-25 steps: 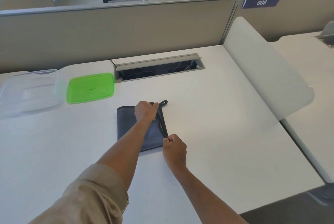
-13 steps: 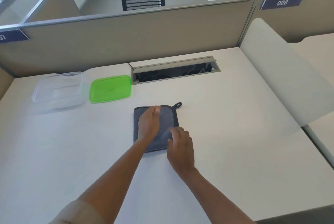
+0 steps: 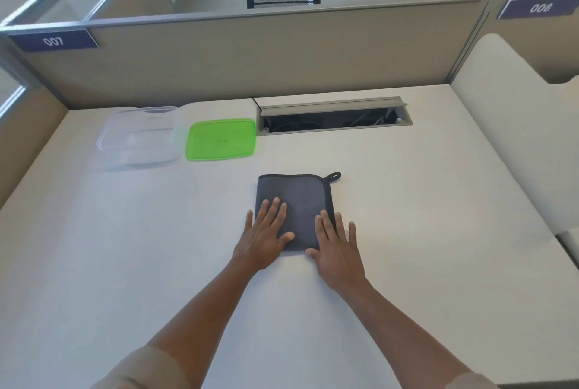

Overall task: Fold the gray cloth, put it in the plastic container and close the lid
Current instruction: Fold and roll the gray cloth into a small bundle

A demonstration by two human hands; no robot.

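Meanwhile, both hands, left (image 3: 264,239) and right (image 3: 336,250), are lying flat and spread on the folded cloth (image 3: 296,200), gripping nothing, while container (image 3: 138,137) and lid (image 3: 221,139) are sitting apart on the desk (image 3: 407,200).

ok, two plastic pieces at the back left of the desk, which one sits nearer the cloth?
The green lid. It lies flat just right of the clear container, which sits further left from the gray cloth.
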